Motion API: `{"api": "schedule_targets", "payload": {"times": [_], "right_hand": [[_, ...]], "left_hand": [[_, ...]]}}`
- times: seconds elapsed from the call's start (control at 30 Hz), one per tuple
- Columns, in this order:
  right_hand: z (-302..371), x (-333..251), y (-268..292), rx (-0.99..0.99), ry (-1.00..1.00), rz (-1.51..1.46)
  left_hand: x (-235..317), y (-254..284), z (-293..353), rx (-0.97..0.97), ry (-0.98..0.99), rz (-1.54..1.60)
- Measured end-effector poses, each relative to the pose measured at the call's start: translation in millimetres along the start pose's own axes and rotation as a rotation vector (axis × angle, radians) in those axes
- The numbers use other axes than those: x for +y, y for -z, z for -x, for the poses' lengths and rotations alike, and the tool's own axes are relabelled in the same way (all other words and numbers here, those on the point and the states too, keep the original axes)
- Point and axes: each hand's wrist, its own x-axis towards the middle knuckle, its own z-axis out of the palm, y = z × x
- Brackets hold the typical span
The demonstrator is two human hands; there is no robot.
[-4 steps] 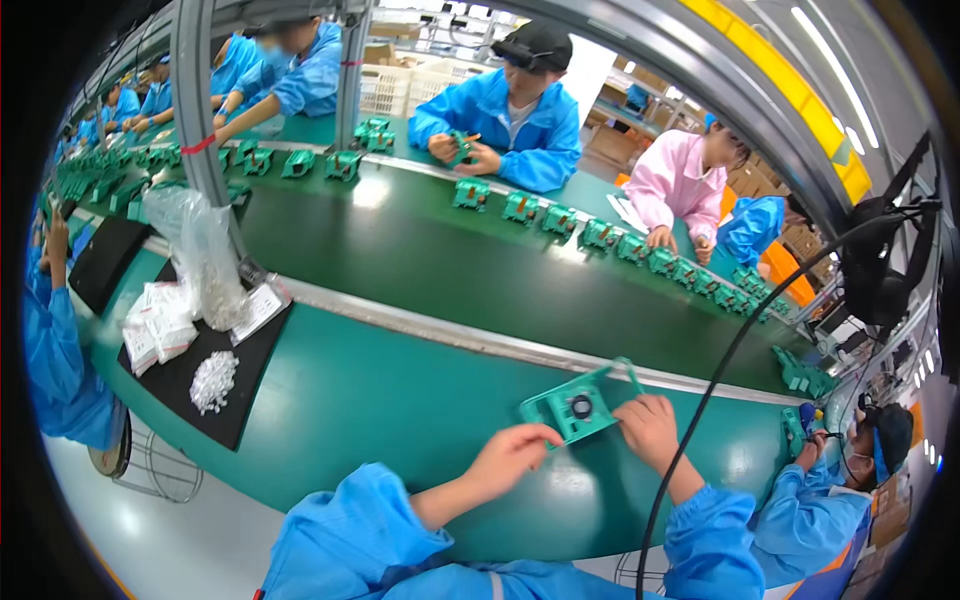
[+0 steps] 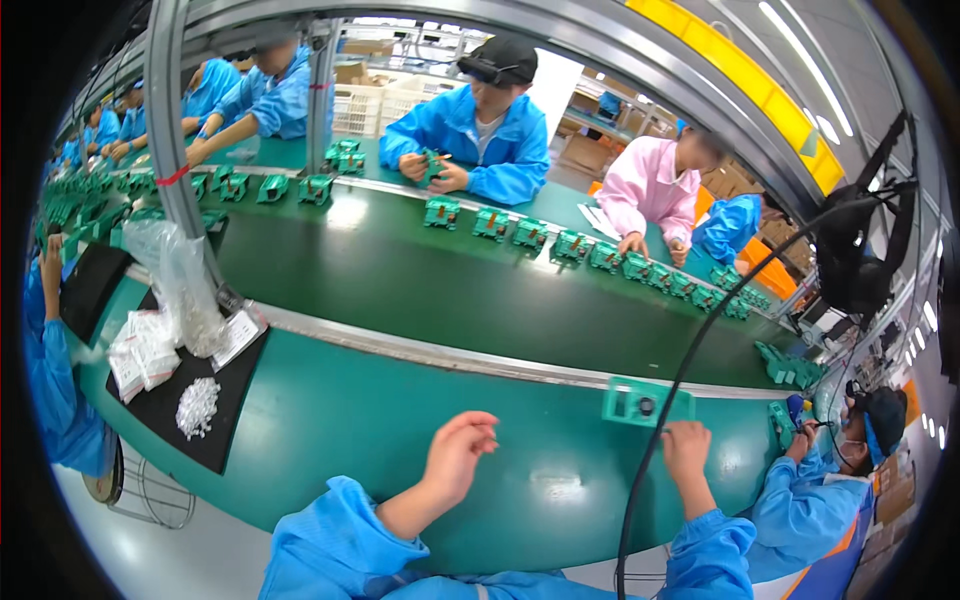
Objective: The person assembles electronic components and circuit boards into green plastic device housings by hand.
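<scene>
A green plastic housing (image 2: 630, 408) with a round black part in its middle is up at the edge of the belt. My right hand (image 2: 687, 450) has its fingers closed on the housing's lower edge; the black cable in front hides part of that spot. Away to the left, my left hand (image 2: 458, 458) hovers above the green table (image 2: 360, 410). Its fingers are loosely bent and slightly apart, with nothing seen in them.
Past a metal rail, a dark green conveyor belt (image 2: 400, 290) carries a row of green housings (image 2: 530, 233). A black mat (image 2: 212, 450) holds small white parts (image 2: 197, 407) and plastic bags (image 2: 180, 290). A black cable (image 2: 648, 450) hangs across the view. Co-workers sit around.
My left hand has let go of the housing and drawn back to the left. The housing has moved right with my right hand and turned more level. The whole view has shifted slightly.
</scene>
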Motion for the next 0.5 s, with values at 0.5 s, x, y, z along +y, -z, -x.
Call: {"api": "schedule_targets", "payload": {"times": [0.5], "right_hand": [[-38,-36,-23,0.247,-0.282,-0.412]], "left_hand": [[-2,23,-13,0.155,0.005,0.189]]}}
